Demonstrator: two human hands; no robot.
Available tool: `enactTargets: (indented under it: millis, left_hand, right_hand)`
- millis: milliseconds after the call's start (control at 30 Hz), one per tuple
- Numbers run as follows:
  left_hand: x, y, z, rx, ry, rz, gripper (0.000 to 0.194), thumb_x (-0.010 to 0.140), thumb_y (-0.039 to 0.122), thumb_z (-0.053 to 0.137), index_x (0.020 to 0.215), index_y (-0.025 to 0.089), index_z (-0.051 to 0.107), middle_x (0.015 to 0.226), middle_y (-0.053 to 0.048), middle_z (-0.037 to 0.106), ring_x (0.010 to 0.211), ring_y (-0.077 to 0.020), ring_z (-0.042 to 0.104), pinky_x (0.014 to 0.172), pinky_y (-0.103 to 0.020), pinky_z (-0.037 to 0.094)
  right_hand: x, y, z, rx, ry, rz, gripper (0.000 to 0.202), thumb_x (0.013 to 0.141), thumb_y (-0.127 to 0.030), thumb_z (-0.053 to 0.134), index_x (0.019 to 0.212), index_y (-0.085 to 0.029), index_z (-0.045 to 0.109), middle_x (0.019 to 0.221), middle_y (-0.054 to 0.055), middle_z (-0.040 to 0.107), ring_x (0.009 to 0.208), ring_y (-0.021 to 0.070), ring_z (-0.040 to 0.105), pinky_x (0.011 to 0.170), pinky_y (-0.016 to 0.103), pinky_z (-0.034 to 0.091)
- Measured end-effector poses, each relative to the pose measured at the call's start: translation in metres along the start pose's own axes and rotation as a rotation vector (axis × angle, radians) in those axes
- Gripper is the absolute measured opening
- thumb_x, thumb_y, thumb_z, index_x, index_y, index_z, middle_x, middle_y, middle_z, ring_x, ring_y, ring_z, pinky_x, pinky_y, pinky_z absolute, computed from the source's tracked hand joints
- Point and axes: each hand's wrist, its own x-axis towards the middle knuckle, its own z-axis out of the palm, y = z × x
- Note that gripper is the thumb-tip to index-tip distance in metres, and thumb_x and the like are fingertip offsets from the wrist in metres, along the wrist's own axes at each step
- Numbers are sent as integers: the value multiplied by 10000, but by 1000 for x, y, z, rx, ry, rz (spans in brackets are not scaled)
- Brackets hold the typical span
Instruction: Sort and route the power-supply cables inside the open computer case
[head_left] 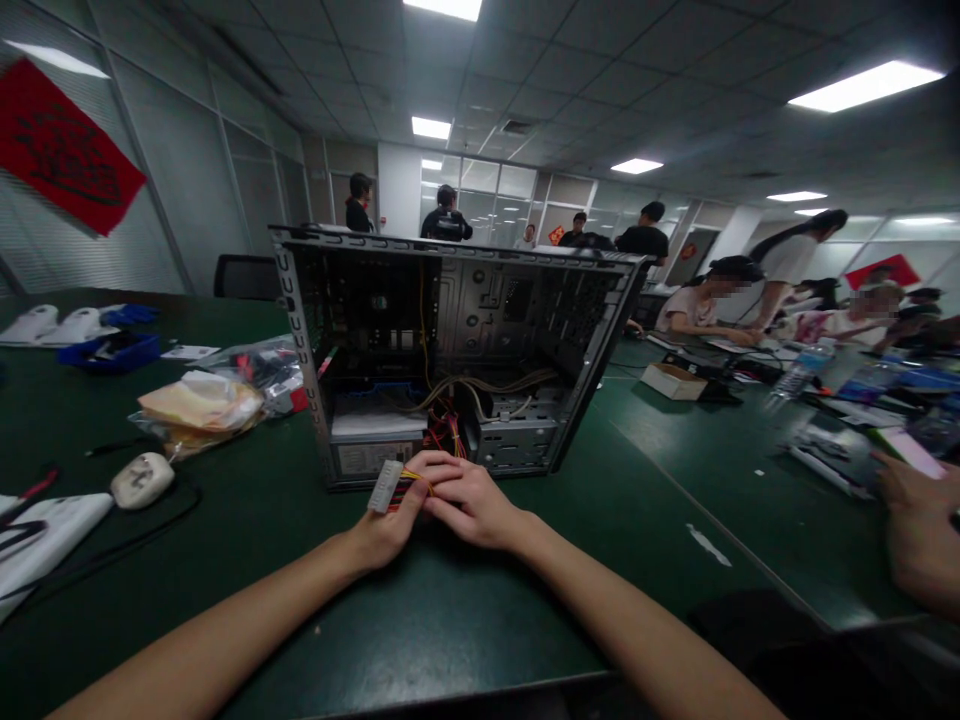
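Note:
In front of me an open computer case (480, 465) lies on its side along the green table, its inside facing me. My left hand (401, 525) is closed around a bundle of yellow, red and black power cables (409, 480), and a wide white connector (385, 487) sticks out on its left. My right hand (476, 500) pinches the same cables, its fingertips against the left hand's fingers. More cables (450, 430) run from the case's lower middle toward my hands. The power supply (379, 455) with a label sits at the case's lower left.
To the left lie a white power strip-like block (142, 480), plastic bags (199, 405) and a blue tray (109, 350). On the right are a cardboard box (673, 380), a water bottle (802, 368) and another person's hand (922, 530). Several people stand or sit farther back.

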Motion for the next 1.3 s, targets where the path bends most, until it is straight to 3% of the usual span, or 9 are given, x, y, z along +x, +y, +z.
enactTargets:
  millis: [233, 600, 800, 1000, 1133, 1200, 1300]
  left_hand:
    - [-1, 0, -4, 60, 8, -32, 477, 1021, 453, 271, 1323, 270, 592, 1337, -65, 534, 1270, -259, 474, 1170, -431, 298]
    - [-3, -3, -3, 51, -5, -46, 474, 1012, 443, 311, 1367, 247, 557, 1346, -79, 521, 1286, -270, 457, 1177, -441, 303]
    - [-2, -1, -3, 35, 50, -17, 454, 1005, 432, 331, 1308, 252, 617, 1292, -85, 540, 1235, -273, 500, 1144, -431, 355]
    - [-2, -7, 1, 8, 145, -42, 418, 973, 416, 444, 1300, 224, 620, 1301, -93, 569, 1262, -274, 496, 1159, -445, 323]
    - [2, -4, 4, -147, 239, -153, 403, 934, 424, 536, 1237, 185, 652, 1289, -103, 629, 1237, -274, 544, 1134, -444, 365]
    - [4, -2, 5, -217, 235, -186, 431, 931, 455, 534, 1231, 169, 653, 1303, -115, 635, 1249, -280, 544, 1134, -441, 364]
    - [6, -1, 5, -288, 188, -215, 508, 940, 518, 485, 1242, 143, 645, 1340, -124, 619, 1290, -294, 512, 1157, -435, 319]
  right_hand:
    - [2, -4, -5, -42, -100, -4, 273, 972, -266, 458, 787, -169, 634, 791, 59, 648, 818, 190, 573, 833, 320, 469]
    - [2, -3, -1, -14, 13, -1, 389, 984, -265, 384, 652, -174, 565, 630, 21, 564, 620, 149, 499, 665, 277, 427]
    - [1, -5, 2, 21, 3, 28, 323, 969, -283, 432, 745, -169, 634, 683, 36, 606, 681, 166, 538, 708, 285, 460]
    - [1, -6, 4, 148, 58, 129, 261, 972, -285, 437, 868, -162, 642, 835, 66, 650, 791, 178, 567, 760, 283, 461]
    - [3, -5, 3, 341, 92, 272, 335, 973, -342, 452, 722, -159, 579, 679, -2, 537, 628, 123, 480, 630, 234, 399]
    - [3, -4, 4, 446, 119, 346, 397, 964, -397, 472, 658, -156, 543, 609, -26, 457, 562, 102, 411, 564, 224, 350]
    - [3, -1, 4, 557, 186, 441, 415, 938, -482, 501, 709, -145, 583, 621, -23, 453, 568, 102, 388, 547, 225, 332]
